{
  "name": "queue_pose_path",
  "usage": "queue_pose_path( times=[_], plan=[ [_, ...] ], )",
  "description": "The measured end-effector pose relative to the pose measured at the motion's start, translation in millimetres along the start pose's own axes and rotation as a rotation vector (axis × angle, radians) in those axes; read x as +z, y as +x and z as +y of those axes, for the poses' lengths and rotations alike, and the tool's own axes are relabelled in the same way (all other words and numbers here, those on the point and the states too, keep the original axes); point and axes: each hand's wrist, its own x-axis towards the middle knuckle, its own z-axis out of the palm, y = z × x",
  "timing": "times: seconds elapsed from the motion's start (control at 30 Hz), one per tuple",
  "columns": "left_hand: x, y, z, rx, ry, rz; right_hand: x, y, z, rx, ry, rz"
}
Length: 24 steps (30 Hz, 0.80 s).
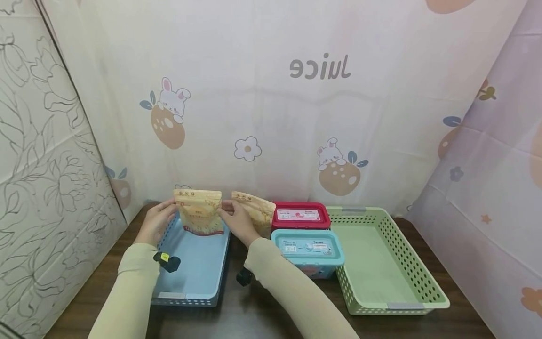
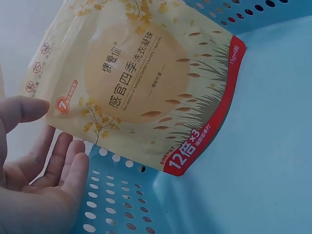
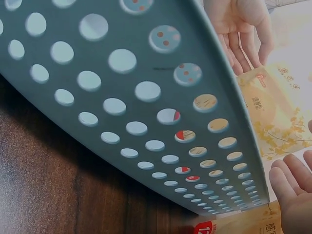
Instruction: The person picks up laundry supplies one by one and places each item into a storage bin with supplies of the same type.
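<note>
Pale-yellow flat plastic pouch point(image 1: 199, 214) pinched between left hand point(image 1: 155, 222) and right hand point(image 1: 241, 222), above blue perforated plastic basket point(image 1: 192, 273) at left. Apt to slip with uneven release.

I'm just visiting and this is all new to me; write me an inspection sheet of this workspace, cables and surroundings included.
Surface: dark brown wood-grain table.
Job's things: cream-yellow printed pouch with a red lower band, held over the far part of a light-blue perforated plastic basket; similar cream-yellow pouch beside the red box, partly hidden by the right hand.
Clutter: rectangular red lidded box, rectangular turquoise lidded box in front of it, pale-green perforated plastic basket to their right.
Grippers: bare human hands; the left hand pinches the held pouch's left edge, the right its right edge.
Cables: nothing seen on the table.
Surroundings: pale fabric backdrop printed with rabbits, fruit and mirrored "Juice".
</note>
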Motion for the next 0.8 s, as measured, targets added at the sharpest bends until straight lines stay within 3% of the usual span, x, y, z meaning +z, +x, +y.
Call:
queue_pose_path(
  times=[0.5,0.8],
  plan=[
    [-1.6,-6.5,4.0,0.02,0.02,-0.002,-0.9,-3,-8,0.043,-0.023,-0.047],
    [-3.4,-10.1,5.2,0.015,0.038,0.003,-3.3,-15,-20,0.053,-0.022,-0.047]
  ],
)
